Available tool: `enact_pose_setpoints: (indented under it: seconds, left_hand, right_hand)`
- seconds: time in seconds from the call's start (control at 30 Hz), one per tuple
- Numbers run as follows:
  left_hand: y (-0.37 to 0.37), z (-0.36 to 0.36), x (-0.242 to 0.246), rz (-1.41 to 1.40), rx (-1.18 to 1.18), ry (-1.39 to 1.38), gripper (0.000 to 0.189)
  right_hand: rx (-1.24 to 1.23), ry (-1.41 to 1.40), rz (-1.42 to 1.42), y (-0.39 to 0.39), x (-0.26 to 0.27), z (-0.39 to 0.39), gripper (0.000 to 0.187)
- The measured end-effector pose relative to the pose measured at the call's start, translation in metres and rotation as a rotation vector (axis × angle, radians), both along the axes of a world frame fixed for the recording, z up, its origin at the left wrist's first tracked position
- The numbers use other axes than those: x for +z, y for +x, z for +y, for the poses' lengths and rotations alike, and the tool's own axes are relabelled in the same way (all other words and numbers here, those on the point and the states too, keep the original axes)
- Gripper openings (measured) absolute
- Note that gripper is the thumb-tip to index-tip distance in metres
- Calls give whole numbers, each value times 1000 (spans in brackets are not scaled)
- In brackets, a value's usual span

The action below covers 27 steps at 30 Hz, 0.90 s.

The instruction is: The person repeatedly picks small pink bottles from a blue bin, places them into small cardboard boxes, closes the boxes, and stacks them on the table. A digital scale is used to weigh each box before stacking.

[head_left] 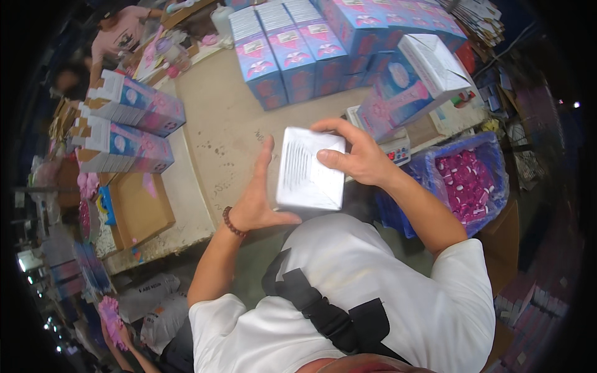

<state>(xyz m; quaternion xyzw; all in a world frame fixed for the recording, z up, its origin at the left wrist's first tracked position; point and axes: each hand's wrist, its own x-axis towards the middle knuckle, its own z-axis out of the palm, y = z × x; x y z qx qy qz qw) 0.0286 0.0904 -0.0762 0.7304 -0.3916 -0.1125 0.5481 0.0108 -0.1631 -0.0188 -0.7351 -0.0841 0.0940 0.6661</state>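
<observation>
A white-ended carton (308, 177) is upright before my body, over the table's front edge. My right hand (357, 151) grips its right side, with the thumb on the white top. Parallel lines mark the left part of that top, which is slightly blurred. My left hand (261, 191) is just left of the carton, fingers and thumb apart, with a small gap showing between. Beyond my right hand a tall blue and pink printed carton (396, 95) with a white top leans on or over a white scale (396, 148) with coloured buttons.
Printed cartons (296, 56) stand in rows at the table's (214, 116) back. Open-flapped cartons (140, 144) lie at left above a shallow cardboard tray (144, 210). A blue crate (496, 186) of pink pieces stands at right. Another person (123, 32) is at the far left; someone's hands (114, 333) hold pink pieces below.
</observation>
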Motion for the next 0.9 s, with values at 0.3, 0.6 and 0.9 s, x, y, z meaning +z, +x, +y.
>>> enact_pose_setpoints:
  seconds: [0.3,0.6,0.9]
  left_hand:
    - [-11,-21,-92,16,-2,157,130]
    - [-19,-41,-83,290,230,81,123]
    - [67,-40,-4,316,757,-198,75]
  right_hand:
    - [-1003,-161,-60,-59,-99,-85,83]
    - [-882,-339,-314,1,-143,-143,111]
    - [-312,-379,-426,69,-24,-149,97]
